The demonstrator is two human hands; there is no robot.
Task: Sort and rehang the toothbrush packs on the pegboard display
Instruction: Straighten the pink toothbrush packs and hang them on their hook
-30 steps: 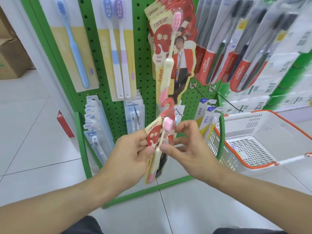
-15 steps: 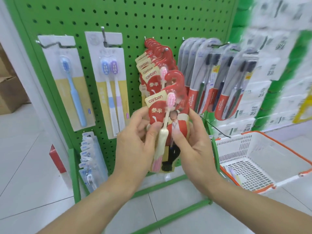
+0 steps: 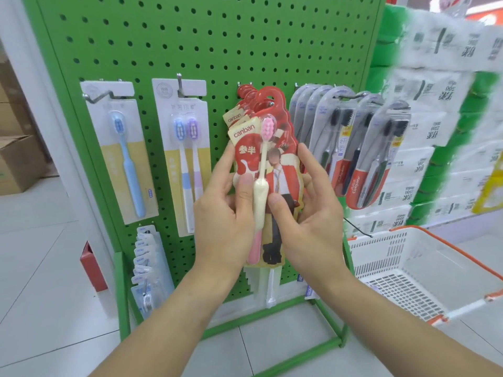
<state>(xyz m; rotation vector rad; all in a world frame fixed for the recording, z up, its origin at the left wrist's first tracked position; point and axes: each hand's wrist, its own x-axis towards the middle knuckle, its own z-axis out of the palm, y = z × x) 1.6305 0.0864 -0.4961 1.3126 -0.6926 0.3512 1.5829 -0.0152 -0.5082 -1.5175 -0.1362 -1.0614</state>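
Both hands, left hand (image 3: pixel 226 213) and right hand (image 3: pixel 307 210), pinch the red toothbrush pack (image 3: pixel 268 159) upright; its hook hole sits above both grips, at the peg (image 3: pixel 270 104) on the pegboard (image 3: pixel 217 36).

A green pegboard (image 3: pixel 190 36) carries hanging toothbrush packs: blue single (image 3: pixel 119 153) far left, red packs (image 3: pixel 255 110) centre, Colgate packs (image 3: pixel 353 148) right.

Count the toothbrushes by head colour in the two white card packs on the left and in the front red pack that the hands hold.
Blue toothbrush: 2
Purple toothbrush: 1
Pink toothbrush: 1
Total: 4
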